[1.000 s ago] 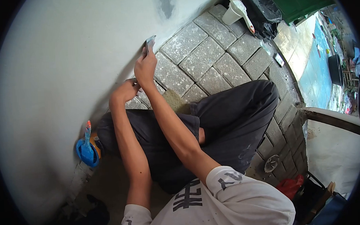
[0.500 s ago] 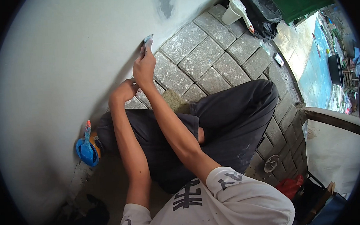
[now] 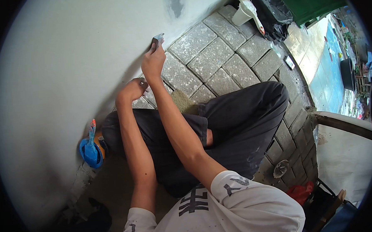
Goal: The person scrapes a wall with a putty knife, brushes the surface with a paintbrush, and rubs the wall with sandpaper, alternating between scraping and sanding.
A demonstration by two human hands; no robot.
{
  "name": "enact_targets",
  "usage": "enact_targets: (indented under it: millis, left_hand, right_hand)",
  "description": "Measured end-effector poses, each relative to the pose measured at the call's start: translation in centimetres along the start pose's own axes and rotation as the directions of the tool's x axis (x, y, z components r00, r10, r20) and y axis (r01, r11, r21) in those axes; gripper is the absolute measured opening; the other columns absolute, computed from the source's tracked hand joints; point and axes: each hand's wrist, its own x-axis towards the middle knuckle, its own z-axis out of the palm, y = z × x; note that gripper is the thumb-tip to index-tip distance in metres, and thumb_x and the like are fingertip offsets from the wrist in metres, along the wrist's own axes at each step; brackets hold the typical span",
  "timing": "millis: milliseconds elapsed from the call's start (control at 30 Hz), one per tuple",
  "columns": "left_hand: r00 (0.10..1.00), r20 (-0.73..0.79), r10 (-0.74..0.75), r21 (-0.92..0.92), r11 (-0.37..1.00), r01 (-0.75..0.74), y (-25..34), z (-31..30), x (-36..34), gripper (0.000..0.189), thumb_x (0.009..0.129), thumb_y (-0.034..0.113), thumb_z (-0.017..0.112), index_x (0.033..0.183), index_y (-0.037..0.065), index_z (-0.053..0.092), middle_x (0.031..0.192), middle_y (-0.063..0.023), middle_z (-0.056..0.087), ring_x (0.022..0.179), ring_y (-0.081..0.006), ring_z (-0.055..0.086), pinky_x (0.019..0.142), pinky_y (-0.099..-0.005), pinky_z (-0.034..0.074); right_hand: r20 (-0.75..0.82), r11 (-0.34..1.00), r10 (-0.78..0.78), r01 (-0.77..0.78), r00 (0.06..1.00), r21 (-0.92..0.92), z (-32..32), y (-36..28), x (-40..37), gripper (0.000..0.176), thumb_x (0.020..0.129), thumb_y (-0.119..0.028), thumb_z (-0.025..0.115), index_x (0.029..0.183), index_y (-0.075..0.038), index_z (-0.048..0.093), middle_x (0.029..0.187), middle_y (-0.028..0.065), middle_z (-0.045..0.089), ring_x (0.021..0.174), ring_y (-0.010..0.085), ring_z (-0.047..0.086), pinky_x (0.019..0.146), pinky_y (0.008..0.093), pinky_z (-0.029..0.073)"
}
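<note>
In the head view, my right hand (image 3: 154, 65) is closed around a small flat grey-blue piece (image 3: 158, 39), held up against the lower part of the white wall (image 3: 88, 58). Just below and to the left is my left hand (image 3: 131, 90), bent at the wrist with its fingers curled in beside my right wrist. What those fingers hold, if anything, I cannot tell. A grey patch (image 3: 175, 4) marks the wall above my right hand. Dark trousers (image 3: 240, 113) cover my folded legs beneath both forearms.
Left of my knee stands a blue-rimmed container (image 3: 91, 155) with a paint-smeared putty knife (image 3: 90, 141) across it. Grey paving blocks (image 3: 220, 56) run along the wall. Farther off, a white cup (image 3: 241, 15) with a brush (image 3: 254, 15) is beside black plastic (image 3: 268, 13). A glass ashtray (image 3: 281, 168) lies right.
My right hand has shifted slightly up and right along the wall with the flat piece, which is now turned at a different angle. The left hand has moved slightly too, fingers still curled.
</note>
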Motion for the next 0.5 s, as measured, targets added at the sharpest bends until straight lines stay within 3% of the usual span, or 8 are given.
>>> enact_targets:
  millis: [100, 167, 233, 267, 367, 400, 433, 500]
  left_hand:
    - [1.0, 0.002, -0.001, -0.001, 1.0, 0.001, 1.0, -0.2, -0.5, 0.041, 0.102, 0.032, 0.049, 0.125, 0.0, 0.062, 0.1, -0.0121, 0.074, 0.085, -0.02, 0.071, 0.081, -0.0366, 0.053]
    - [0.999, 0.043, -0.023, 0.045, 0.999, 0.021, 1.2, -0.2, -0.1, 0.042, 0.102, 0.032, 0.049, 0.126, -0.001, 0.062, 0.099, -0.0127, 0.074, 0.084, -0.0204, 0.071, 0.081, -0.0368, 0.053]
    - [1.0, 0.024, -0.006, 0.042, 0.999, 0.004, 1.4, -0.5, 0.0, 0.043, 0.102, 0.033, 0.049, 0.124, -0.001, 0.062, 0.099, -0.0131, 0.074, 0.083, -0.0206, 0.07, 0.081, -0.0368, 0.052]
    - [1.0, 0.013, -0.003, 0.04, 0.999, 0.003, 1.2, -0.3, -0.2, 0.044, 0.102, 0.035, 0.05, 0.123, -0.001, 0.063, 0.099, -0.0134, 0.074, 0.083, -0.0208, 0.07, 0.081, -0.0369, 0.052]
    - [0.999, -0.032, 0.017, 0.049, 0.999, -0.016, 1.8, -0.6, -1.3, 0.045, 0.102, 0.038, 0.05, 0.12, 0.0, 0.065, 0.098, -0.0139, 0.074, 0.083, -0.0214, 0.07, 0.082, -0.0384, 0.052]
    - [1.0, -0.022, 0.015, 0.053, 0.999, -0.014, 1.3, -0.5, -0.9, 0.048, 0.101, 0.041, 0.049, 0.119, -0.001, 0.065, 0.097, -0.0137, 0.074, 0.084, -0.0224, 0.07, 0.082, -0.0403, 0.052]
    - [1.0, -0.025, 0.014, 0.052, 0.999, -0.013, 0.9, -0.5, -0.4, 0.048, 0.101, 0.041, 0.049, 0.119, -0.001, 0.065, 0.097, -0.0137, 0.074, 0.084, -0.0224, 0.07, 0.082, -0.0403, 0.052]
    - [1.0, -0.007, -0.006, 0.002, 1.0, 0.007, -0.1, 0.0, 0.3, 0.048, 0.1, 0.04, 0.05, 0.119, -0.001, 0.065, 0.097, -0.0146, 0.074, 0.085, -0.0242, 0.071, 0.082, -0.0413, 0.052]
  right_hand:
    - [0.018, 0.992, 0.104, -0.105, 0.994, 0.068, -1.0, 0.8, 0.8, 0.038, 0.101, -0.006, 0.041, 0.133, 0.016, 0.047, 0.123, 0.0367, 0.058, 0.118, 0.0491, 0.056, 0.098, 0.0469, 0.046]
    - [-0.01, 0.981, 0.146, -0.143, 0.989, 0.128, -1.2, 2.1, 1.2, 0.037, 0.101, -0.005, 0.042, 0.131, 0.013, 0.052, 0.121, 0.0343, 0.061, 0.116, 0.0467, 0.059, 0.098, 0.0439, 0.047]
    - [0.024, 0.988, 0.088, -0.09, 0.996, 0.128, -1.7, 2.3, 1.0, 0.037, 0.101, -0.006, 0.043, 0.133, 0.011, 0.052, 0.121, 0.0337, 0.062, 0.117, 0.046, 0.058, 0.101, 0.0424, 0.046]
    - [-0.046, 0.999, -0.02, 0.022, 0.999, 0.049, -1.3, 2.4, 0.6, 0.031, 0.1, -0.006, 0.046, 0.123, 0.01, 0.06, 0.11, 0.0293, 0.067, 0.104, 0.0378, 0.067, 0.089, 0.042, 0.05]
    - [-0.009, 0.983, -0.154, 0.154, 0.988, 0.102, -0.8, 0.3, -0.8, 0.03, 0.099, -0.005, 0.047, 0.122, 0.012, 0.059, 0.101, 0.0301, 0.068, 0.098, 0.0389, 0.068, 0.087, 0.0407, 0.05]
    - [-0.085, 0.961, -0.254, 0.261, 0.963, 0.093, -0.7, -0.3, -0.7, 0.029, 0.099, -0.004, 0.047, 0.121, 0.011, 0.059, 0.092, 0.0296, 0.067, 0.09, 0.0388, 0.068, 0.081, 0.0417, 0.05]
    - [-0.083, 0.96, -0.255, 0.262, 0.963, 0.095, -0.9, -0.8, -0.5, 0.029, 0.099, -0.004, 0.047, 0.121, 0.011, 0.059, 0.092, 0.0296, 0.067, 0.09, 0.0388, 0.068, 0.081, 0.0417, 0.05]
    - [0.063, 0.995, 0.094, -0.095, 0.994, 0.014, -1.6, -1.7, -0.3, 0.027, 0.098, -0.003, 0.048, 0.119, 0.009, 0.06, 0.086, 0.03, 0.065, 0.08, 0.0396, 0.068, 0.073, 0.044, 0.05]
